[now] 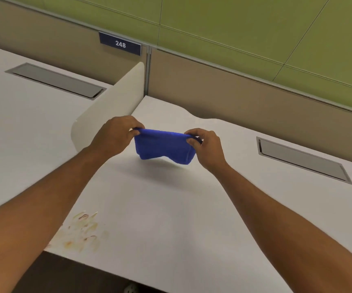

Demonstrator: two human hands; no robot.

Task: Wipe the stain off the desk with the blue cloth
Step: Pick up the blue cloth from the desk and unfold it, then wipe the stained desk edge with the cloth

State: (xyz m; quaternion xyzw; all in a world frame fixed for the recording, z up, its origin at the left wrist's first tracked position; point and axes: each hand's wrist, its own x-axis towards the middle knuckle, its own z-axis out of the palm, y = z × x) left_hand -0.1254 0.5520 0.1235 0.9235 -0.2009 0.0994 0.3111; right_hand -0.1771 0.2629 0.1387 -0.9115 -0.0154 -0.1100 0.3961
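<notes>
Smeared brown-yellow stain (pixel 82 231) marks the white table (pixel 171 218) near its front edge, beside the left forearm. Farther back, the left hand (pixel 116 136) and right hand (pixel 208 146) each pinch an upper corner of the blue cloth (pixel 163 146), lifted off the table. A partition label (pixel 120 44) reads "248"; a white divider (pixel 107 108) stands left.

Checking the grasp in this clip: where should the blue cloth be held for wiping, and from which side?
Probably from above, palm on the cloth's broad folded face. It now hangs clear of the desk, pinched at its top corners by the left hand and right hand, which leaves nothing flat to press on the stain.
</notes>
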